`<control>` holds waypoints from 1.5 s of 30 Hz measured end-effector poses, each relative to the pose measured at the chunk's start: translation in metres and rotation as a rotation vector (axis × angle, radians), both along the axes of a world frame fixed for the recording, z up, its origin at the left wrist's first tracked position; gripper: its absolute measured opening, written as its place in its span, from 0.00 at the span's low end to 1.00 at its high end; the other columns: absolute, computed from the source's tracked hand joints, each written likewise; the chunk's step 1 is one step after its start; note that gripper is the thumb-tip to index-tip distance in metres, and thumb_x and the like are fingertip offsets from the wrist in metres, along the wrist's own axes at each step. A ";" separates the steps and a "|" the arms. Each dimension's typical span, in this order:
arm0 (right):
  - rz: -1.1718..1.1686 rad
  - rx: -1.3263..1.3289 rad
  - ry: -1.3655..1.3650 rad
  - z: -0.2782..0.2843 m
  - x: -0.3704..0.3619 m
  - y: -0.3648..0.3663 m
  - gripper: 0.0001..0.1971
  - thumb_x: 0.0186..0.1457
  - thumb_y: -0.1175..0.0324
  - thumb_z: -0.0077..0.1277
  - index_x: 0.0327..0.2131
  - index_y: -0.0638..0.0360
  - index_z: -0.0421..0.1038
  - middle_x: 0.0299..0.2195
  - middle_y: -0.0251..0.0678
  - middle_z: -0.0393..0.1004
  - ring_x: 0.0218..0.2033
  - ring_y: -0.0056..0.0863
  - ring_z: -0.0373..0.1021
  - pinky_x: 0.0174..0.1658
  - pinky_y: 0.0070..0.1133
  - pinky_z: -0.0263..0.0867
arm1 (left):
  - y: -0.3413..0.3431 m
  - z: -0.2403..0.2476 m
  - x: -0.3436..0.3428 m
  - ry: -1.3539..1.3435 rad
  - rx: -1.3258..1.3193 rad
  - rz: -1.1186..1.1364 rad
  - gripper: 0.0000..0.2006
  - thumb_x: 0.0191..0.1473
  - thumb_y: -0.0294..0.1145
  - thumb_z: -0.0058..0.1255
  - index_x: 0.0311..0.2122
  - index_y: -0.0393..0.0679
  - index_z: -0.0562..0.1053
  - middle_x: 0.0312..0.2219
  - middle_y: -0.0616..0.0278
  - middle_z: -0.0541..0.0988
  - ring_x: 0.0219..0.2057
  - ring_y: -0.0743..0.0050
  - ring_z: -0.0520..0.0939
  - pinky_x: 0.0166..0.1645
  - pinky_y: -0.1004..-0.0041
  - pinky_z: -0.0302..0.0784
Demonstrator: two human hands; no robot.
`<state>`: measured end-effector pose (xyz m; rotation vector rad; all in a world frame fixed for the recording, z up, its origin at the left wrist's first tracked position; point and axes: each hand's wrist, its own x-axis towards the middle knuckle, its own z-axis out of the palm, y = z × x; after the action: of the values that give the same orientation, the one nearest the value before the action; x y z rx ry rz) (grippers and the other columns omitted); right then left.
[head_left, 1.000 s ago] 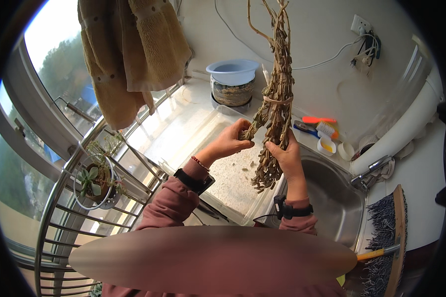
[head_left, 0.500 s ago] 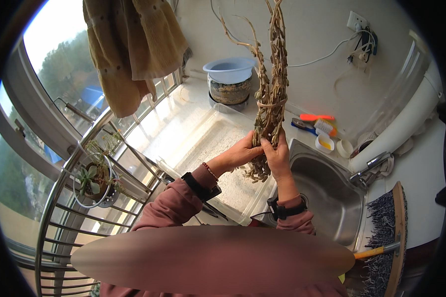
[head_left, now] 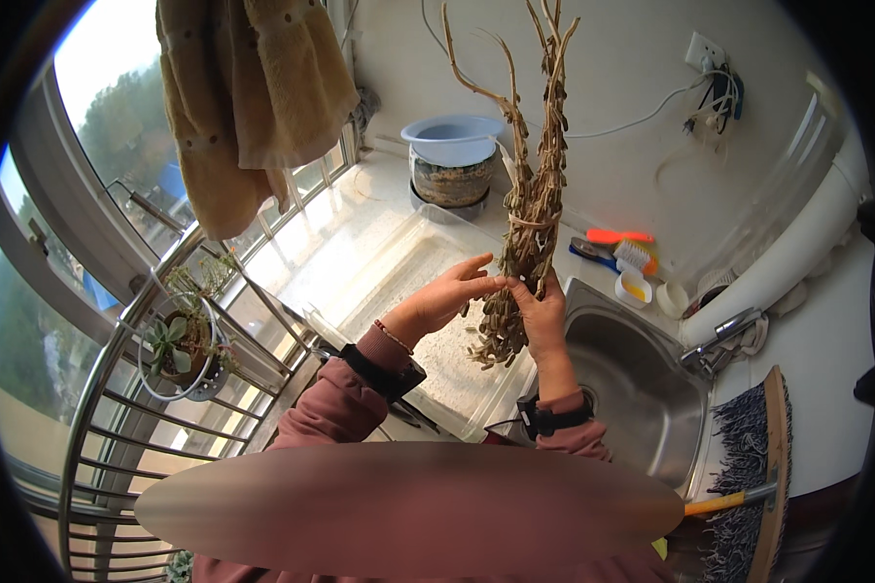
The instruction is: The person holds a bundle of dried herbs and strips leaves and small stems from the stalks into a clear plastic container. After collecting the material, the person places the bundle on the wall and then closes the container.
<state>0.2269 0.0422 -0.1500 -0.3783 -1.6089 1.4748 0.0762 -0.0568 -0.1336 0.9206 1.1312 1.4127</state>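
Observation:
A bundle of dried plant stalks (head_left: pixel 533 228), thick with brown pods, stands upright in front of me. A band ties it around the middle, and bare stems fork out at the top. My right hand (head_left: pixel 542 316) is closed around the lower part, thumb in front. My left hand (head_left: pixel 444 299) has its fingers stretched out toward the bundle, with fingertips at its left side near the right thumb. Below the bundle lies a clear shallow plastic tray (head_left: pixel 365 321) with pale bits scattered over its bottom.
A steel sink (head_left: pixel 642 398) with a faucet (head_left: pixel 724 335) is on the right, beside a mop head (head_left: pixel 749 466). Behind are brushes (head_left: pixel 617 251) and a blue basin (head_left: pixel 452 138) on a jar. At left hang a brown towel (head_left: pixel 253 107) and a potted succulent (head_left: pixel 175 345) on a railing.
My left hand has loosened from the bundle and drawn slightly left, its fingers straightening. The bundle, still in my right hand, has shifted a little lower in view.

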 end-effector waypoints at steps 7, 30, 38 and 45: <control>-0.033 0.145 -0.122 -0.010 -0.015 -0.010 0.25 0.56 0.68 0.58 0.55 0.65 0.65 0.45 0.37 0.77 0.44 0.22 0.71 0.49 0.21 0.66 | 0.010 0.012 0.000 -0.208 0.400 0.146 0.18 0.65 0.34 0.45 0.56 0.37 0.65 0.49 0.61 0.73 0.50 0.75 0.74 0.54 0.73 0.72; -0.116 0.362 -0.216 -0.002 -0.027 0.001 0.17 0.61 0.72 0.48 0.52 0.64 0.65 0.43 0.44 0.76 0.44 0.33 0.73 0.48 0.26 0.67 | 0.022 0.010 -0.004 -0.218 0.325 0.211 0.33 0.64 0.54 0.39 0.67 0.47 0.49 0.63 0.62 0.57 0.62 0.68 0.60 0.63 0.64 0.57; -0.105 0.183 -0.268 0.001 -0.029 0.001 0.18 0.62 0.67 0.47 0.53 0.62 0.64 0.46 0.50 0.73 0.48 0.43 0.71 0.51 0.32 0.65 | 0.018 0.011 0.004 0.004 0.332 0.304 0.49 0.51 0.39 0.64 0.67 0.40 0.42 0.59 0.54 0.62 0.59 0.70 0.64 0.59 0.69 0.64; 0.049 0.270 -0.180 0.001 -0.020 0.000 0.22 0.60 0.69 0.53 0.56 0.62 0.64 0.47 0.41 0.71 0.47 0.31 0.70 0.51 0.24 0.66 | 0.011 0.012 -0.013 -0.043 0.334 0.293 0.37 0.46 0.22 0.65 0.60 0.36 0.58 0.47 0.56 0.74 0.45 0.72 0.78 0.49 0.73 0.75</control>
<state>0.2071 0.0419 -0.1493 -0.3266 -1.9452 1.2655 0.0635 -0.0461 -0.1213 0.9769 1.0460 1.8935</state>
